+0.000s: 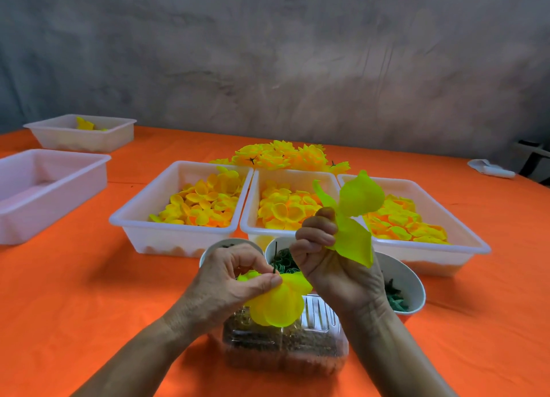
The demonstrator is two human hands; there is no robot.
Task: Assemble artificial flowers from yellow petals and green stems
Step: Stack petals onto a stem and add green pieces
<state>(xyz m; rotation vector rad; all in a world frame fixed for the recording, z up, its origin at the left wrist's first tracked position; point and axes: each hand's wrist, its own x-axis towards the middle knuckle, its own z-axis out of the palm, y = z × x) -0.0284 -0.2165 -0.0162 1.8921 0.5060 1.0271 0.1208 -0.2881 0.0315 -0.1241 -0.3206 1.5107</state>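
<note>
Low in the frame's centre, the left hand (238,273) pinches an upright green stem (273,270) through stacked petals (278,303), while the right hand (320,242), just up-right, grips a loose petal layer (355,215).

You get bright, even light from overhead: soft shadows sit close under the trays (175,233) on the orange surface (74,292). Colours run oversaturated (the yellow petals (275,303) almost glow). Wide-angle bending curves the edges, and fine detail looks soft, slightly smeared.

Head view, looking forward-down, close over hands (297,265), table (89,277) beyond
</note>
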